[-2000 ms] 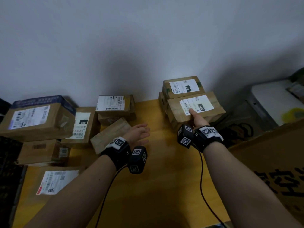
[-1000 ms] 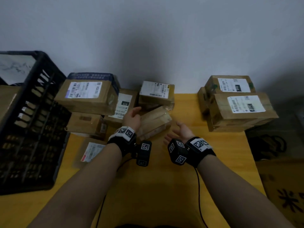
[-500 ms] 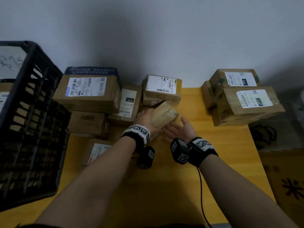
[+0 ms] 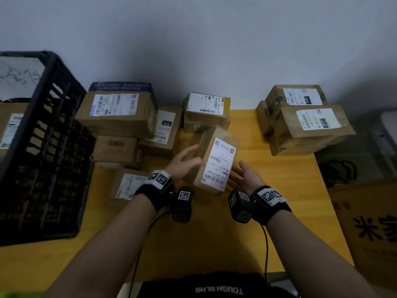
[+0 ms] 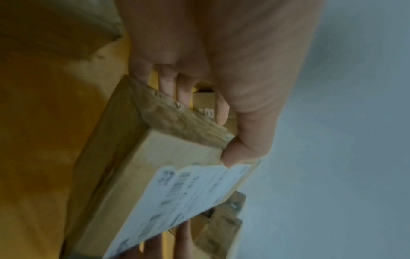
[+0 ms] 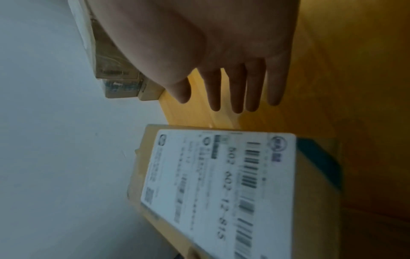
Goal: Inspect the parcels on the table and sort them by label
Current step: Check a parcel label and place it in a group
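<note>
Cardboard box point(image 4: 214, 162) tilts label point(image 4: 218, 165) up for reading: left hand point(image 4: 184, 162) pinches its end, right hand point(image 4: 245, 177) spread flat beside it, mid-desk point(image 4: 214, 244).

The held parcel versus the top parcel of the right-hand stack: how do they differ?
The held parcel is tilted off the table in the left hand; the stack's top parcel lies flat, untouched. The held parcel's label runs lengthwise toward the camera; the stacked one's bears a black 010 block. Both are brown cardboard with white labels.
</note>
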